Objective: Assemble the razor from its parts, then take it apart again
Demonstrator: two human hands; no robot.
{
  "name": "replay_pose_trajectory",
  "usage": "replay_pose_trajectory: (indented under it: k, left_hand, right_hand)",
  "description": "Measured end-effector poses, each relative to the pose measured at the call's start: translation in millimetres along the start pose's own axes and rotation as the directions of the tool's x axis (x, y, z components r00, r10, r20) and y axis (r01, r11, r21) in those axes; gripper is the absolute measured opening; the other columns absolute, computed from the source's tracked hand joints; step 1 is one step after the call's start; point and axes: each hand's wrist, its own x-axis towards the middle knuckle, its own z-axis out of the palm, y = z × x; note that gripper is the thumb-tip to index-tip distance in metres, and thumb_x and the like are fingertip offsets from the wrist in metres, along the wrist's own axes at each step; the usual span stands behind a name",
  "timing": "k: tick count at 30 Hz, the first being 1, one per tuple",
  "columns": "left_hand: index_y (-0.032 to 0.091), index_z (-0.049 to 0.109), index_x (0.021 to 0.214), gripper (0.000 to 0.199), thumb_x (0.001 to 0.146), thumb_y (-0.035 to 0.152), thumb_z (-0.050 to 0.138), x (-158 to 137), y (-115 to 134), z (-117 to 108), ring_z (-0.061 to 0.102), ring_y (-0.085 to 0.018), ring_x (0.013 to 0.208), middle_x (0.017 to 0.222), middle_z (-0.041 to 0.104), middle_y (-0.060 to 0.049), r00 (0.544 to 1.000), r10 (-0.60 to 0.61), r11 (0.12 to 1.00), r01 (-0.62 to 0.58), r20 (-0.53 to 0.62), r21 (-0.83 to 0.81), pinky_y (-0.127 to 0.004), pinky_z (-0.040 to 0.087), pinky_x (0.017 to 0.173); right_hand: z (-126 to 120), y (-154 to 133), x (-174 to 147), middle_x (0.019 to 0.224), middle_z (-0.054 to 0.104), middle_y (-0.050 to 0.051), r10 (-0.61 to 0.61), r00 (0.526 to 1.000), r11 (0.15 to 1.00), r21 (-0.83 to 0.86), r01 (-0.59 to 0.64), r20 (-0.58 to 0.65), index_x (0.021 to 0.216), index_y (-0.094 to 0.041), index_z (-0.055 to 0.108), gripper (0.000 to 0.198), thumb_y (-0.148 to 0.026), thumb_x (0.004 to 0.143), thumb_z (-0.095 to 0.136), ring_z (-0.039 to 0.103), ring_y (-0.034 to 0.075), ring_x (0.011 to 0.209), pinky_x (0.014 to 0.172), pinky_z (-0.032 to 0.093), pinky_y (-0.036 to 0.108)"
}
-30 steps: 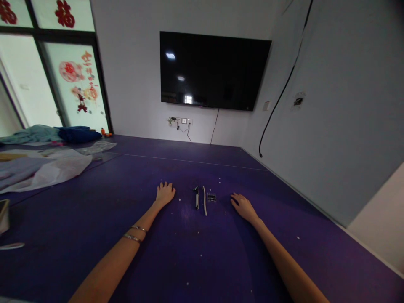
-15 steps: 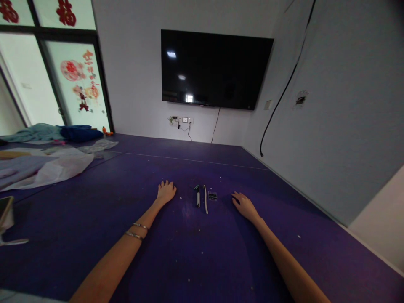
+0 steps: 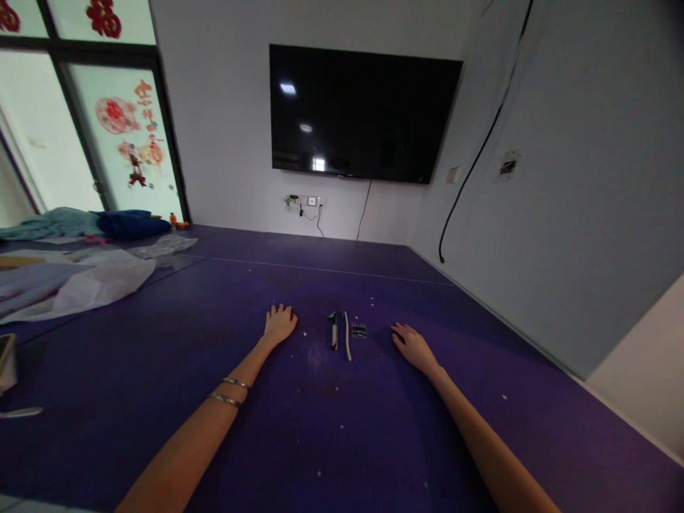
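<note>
Palm down on the purple surface (image 3: 256, 442), my left hand (image 3: 279, 324) has its fingers spread and holds nothing. My right hand (image 3: 414, 346) rests on the same surface, fingers stretched out and nothing in them. Between the hands lies a razor (image 3: 334, 333) with a dark head and a black and grey handle. Just right of it is a thin, slightly curved pale stick (image 3: 347, 338), whose kind I cannot make out. A small clear pack with dark pieces (image 3: 359, 330) sits beside that, nearer my right hand. Neither hand touches these things.
Crumpled white plastic sheeting (image 3: 107, 285) and cloths, one dark blue (image 3: 133, 224), lie at the left. A pale container (image 3: 7, 363) stands at the left edge. A black cable (image 3: 473, 167) hangs down the right wall. A television (image 3: 363, 114) is mounted on the far wall. Small white scraps dot the surface.
The whole view has shifted slightly, moving things a little left and up in the picture. Both hands and the things between them have stayed in place.
</note>
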Motion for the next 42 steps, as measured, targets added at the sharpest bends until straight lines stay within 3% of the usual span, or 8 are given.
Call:
replay_pose_trajectory:
  k: [9, 14, 18, 24, 29, 34, 42]
  left_hand:
    - [0.017, 0.056, 0.114, 0.040, 0.082, 0.033, 0.039, 3.6, -3.0, 1.5, 0.039, -0.032, 0.120, 0.126, 0.051, -0.011, 0.999, -0.041, 0.997, 0.040, -0.012, -0.073, -0.043, 0.030, 0.096]
    - [0.018, 0.058, 0.111, 0.037, 0.082, 0.032, 0.040, 11.0, -7.9, -2.7, 0.050, -0.024, 0.111, 0.114, 0.060, -0.008, 0.992, -0.123, 0.983, 0.121, -0.006, -0.136, -0.034, 0.036, 0.093]
    - [0.014, 0.058, 0.110, 0.036, 0.079, 0.028, 0.045, 11.5, -3.6, -10.5, 0.056, -0.024, 0.102, 0.107, 0.063, -0.011, 0.990, -0.141, 0.977, 0.139, -0.004, -0.163, -0.033, 0.040, 0.088]
    - [0.016, 0.061, 0.101, 0.029, 0.083, 0.028, 0.041, -0.6, 32.4, -28.1, 0.052, -0.026, 0.108, 0.109, 0.062, -0.012, 0.996, -0.043, 0.983, 0.029, -0.075, -0.179, -0.038, 0.035, 0.092]
    - [0.019, 0.065, 0.082, 0.027, 0.079, 0.041, 0.049, -6.6, 75.4, -30.9, 0.061, -0.022, 0.087, 0.087, 0.067, -0.007, 0.994, 0.105, 0.972, -0.097, 0.025, -0.213, -0.032, 0.042, 0.081]
    - [0.017, 0.065, 0.079, 0.031, 0.073, 0.045, 0.055, -9.5, 105.4, -23.9, 0.064, -0.025, 0.081, 0.084, 0.068, -0.011, 0.983, 0.124, 0.971, -0.092, 0.138, -0.221, -0.031, 0.046, 0.068]
    - [0.014, 0.065, 0.089, 0.027, 0.070, 0.033, 0.058, -12.7, 119.6, -12.6, 0.061, -0.028, 0.093, 0.093, 0.066, -0.017, 0.979, 0.058, 0.971, -0.010, 0.195, -0.239, -0.034, 0.045, 0.076]
  right_hand:
    - [-3.1, -2.8, -2.2, 0.130, 0.049, 0.010, 0.003, 1.000, 1.000, 0.004, -0.003, -0.006, 0.121, -0.014, 0.055, 0.043, -0.030, 0.086, 0.037, 0.037, 0.025, 0.125, 0.103, 0.031, 0.040]
    - [-0.3, -0.9, -1.6, 0.129, 0.050, 0.011, -0.012, 1.000, 1.000, -0.012, 0.012, -0.022, 0.120, -0.011, 0.056, 0.043, -0.030, 0.087, 0.036, 0.039, 0.025, 0.124, 0.103, 0.030, 0.037]
    - [2.8, 1.3, -1.1, 0.129, 0.050, 0.012, -0.014, 0.999, 1.000, -0.010, 0.014, -0.037, 0.119, -0.011, 0.056, 0.043, -0.030, 0.087, 0.036, 0.039, 0.025, 0.124, 0.102, 0.031, 0.038]
    - [2.8, 1.7, -0.8, 0.129, 0.050, 0.012, -0.006, 1.000, 1.000, -0.001, 0.006, -0.027, 0.120, -0.013, 0.056, 0.042, -0.030, 0.086, 0.037, 0.040, 0.025, 0.124, 0.100, 0.034, 0.039]
    - [1.6, 0.8, -1.0, 0.129, 0.050, 0.010, 0.009, 1.000, 1.000, 0.013, -0.009, -0.025, 0.119, -0.015, 0.057, 0.041, -0.030, 0.086, 0.038, 0.039, 0.025, 0.124, 0.101, 0.033, 0.039]
    - [1.9, 0.7, -0.5, 0.129, 0.050, 0.010, 0.008, 1.000, 1.000, -0.015, -0.009, -0.018, 0.120, -0.014, 0.056, 0.042, -0.030, 0.086, 0.037, 0.039, 0.025, 0.124, 0.101, 0.033, 0.038]
    - [0.0, -1.7, -2.6, 0.128, 0.051, 0.011, 0.005, 0.999, 1.000, -0.001, -0.005, -0.038, 0.118, -0.014, 0.057, 0.041, -0.030, 0.086, 0.038, 0.040, 0.025, 0.123, 0.101, 0.033, 0.040]
